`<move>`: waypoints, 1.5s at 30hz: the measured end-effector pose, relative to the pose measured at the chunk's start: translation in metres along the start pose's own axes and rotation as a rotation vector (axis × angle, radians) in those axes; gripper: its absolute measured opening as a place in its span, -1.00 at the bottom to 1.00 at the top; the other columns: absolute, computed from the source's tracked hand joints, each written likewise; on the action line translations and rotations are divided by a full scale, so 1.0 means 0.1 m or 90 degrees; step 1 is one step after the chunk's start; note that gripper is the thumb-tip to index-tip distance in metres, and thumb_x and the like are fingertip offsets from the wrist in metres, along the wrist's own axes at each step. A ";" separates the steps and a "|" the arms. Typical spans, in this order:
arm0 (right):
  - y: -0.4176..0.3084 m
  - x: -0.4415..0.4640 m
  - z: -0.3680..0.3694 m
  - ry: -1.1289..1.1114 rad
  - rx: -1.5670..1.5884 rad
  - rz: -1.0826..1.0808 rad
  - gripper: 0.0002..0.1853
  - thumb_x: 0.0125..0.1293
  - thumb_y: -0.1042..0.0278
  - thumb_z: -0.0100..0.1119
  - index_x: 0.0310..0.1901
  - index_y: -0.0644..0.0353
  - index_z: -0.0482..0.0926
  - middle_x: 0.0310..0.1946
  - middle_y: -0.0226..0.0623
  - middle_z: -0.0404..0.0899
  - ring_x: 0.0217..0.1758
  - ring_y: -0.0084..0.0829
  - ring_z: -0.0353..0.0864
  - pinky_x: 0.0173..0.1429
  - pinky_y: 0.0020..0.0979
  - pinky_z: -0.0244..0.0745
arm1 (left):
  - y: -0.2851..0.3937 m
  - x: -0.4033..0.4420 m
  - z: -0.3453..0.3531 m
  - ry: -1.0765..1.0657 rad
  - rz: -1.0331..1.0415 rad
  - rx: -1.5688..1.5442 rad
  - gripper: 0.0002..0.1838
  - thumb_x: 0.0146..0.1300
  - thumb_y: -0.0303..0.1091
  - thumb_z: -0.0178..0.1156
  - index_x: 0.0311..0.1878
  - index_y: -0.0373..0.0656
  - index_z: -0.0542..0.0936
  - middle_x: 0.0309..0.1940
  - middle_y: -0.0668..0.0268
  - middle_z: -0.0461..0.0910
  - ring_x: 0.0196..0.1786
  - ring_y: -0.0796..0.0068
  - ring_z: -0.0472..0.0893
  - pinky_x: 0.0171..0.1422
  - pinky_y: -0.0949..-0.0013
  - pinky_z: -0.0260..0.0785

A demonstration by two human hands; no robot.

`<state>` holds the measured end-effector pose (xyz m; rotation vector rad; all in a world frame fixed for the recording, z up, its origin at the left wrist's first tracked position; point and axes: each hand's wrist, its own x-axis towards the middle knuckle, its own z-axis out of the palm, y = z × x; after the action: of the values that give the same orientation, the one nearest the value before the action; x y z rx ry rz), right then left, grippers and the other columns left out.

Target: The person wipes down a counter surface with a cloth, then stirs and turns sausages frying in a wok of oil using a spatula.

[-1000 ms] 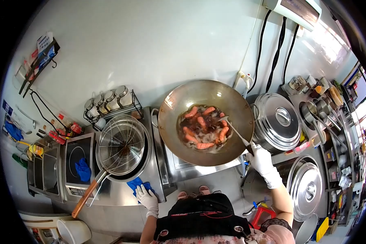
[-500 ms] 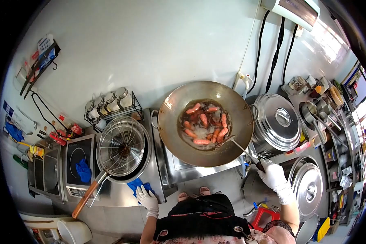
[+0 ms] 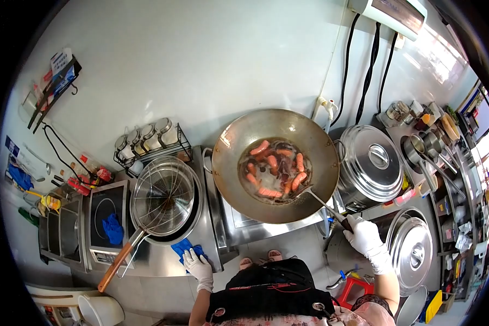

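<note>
Right of the wok (image 3: pixel 312 138), my right hand (image 3: pixel 365 239) clasped the spatula (image 3: pixel 324 202) far back (likely against the heat), beside sausages (image 3: pixel 273 163) inside it; left of it, my left hand (image 3: pixel 199 268) lay spread on a cloth (image 3: pixel 180 248).

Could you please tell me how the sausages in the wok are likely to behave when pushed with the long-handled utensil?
The sausages would probably be slippery, as they lie in foamy liquid in the wok. Their rounded, elongated shape suggests they may roll aside when nudged. Being plump, they likely bend only a little.
</note>
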<state>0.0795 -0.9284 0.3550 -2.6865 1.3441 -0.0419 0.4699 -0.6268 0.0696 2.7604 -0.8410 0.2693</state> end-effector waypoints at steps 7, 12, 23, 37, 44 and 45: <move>-0.01 0.05 0.12 0.001 0.017 -0.009 -0.68 0.02 0.32 0.28 -0.17 0.26 0.53 -0.42 -0.07 0.58 -0.38 -0.07 0.62 -0.29 -0.18 0.53 | -0.01 0.01 0.02 0.009 0.007 0.004 -0.46 0.24 -0.28 0.06 0.27 -0.26 0.33 0.32 -0.04 0.25 0.37 -0.10 0.19 0.45 -0.10 -0.06; -0.16 0.22 0.42 -0.006 0.045 -0.037 -0.74 0.06 0.33 0.25 -0.23 0.24 0.51 -0.45 -0.06 0.57 -0.41 -0.05 0.62 -0.33 -0.14 0.52 | -0.01 0.00 0.01 -0.011 -0.003 0.022 -0.44 0.25 -0.24 0.06 0.31 -0.21 0.32 0.35 0.01 0.23 0.40 -0.04 0.16 0.43 -0.07 -0.04; -0.66 1.16 1.19 0.145 0.033 -0.077 -0.76 0.13 0.27 0.19 -0.27 0.28 0.51 -0.54 -0.17 0.54 -0.55 -0.22 0.62 -0.48 -0.28 0.54 | 0.03 0.01 -0.04 -0.020 -0.018 0.003 -0.46 0.25 -0.26 0.05 0.30 -0.22 0.34 0.35 0.01 0.23 0.41 -0.04 0.15 0.45 -0.09 -0.09; -0.01 1.15 1.31 0.289 -0.258 -0.009 -0.81 0.36 0.38 -0.03 -0.42 0.15 0.49 -0.66 -0.34 0.47 -0.70 -0.38 0.54 -0.64 -0.37 0.45 | 0.00 0.01 0.01 0.021 0.018 0.007 -0.45 0.21 -0.29 0.08 0.27 -0.28 0.34 0.30 -0.09 0.27 0.34 -0.13 0.22 0.42 -0.09 -0.02; 0.08 0.66 0.94 0.180 -0.190 -0.033 -0.73 0.17 0.34 0.15 -0.14 0.32 0.52 -0.49 -0.20 0.51 -0.57 -0.29 0.58 -0.57 -0.36 0.47 | -0.01 -0.01 0.01 -0.010 0.004 0.026 -0.44 0.26 -0.24 0.04 0.31 -0.24 0.31 0.35 0.00 0.22 0.40 -0.04 0.15 0.45 -0.06 -0.09; 0.06 0.62 0.84 0.156 -0.109 -0.016 -0.62 0.12 0.27 0.22 -0.08 0.34 0.52 -0.47 -0.18 0.51 -0.56 -0.25 0.58 -0.54 -0.33 0.47 | -0.01 0.00 0.01 -0.011 0.005 0.025 -0.44 0.26 -0.24 0.04 0.31 -0.24 0.31 0.35 0.00 0.22 0.40 -0.04 0.15 0.45 -0.06 -0.09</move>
<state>0.1189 -0.9726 0.2690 -2.9200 1.4397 -0.2792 0.4701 -0.6264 0.0682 2.8006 -0.8594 0.2670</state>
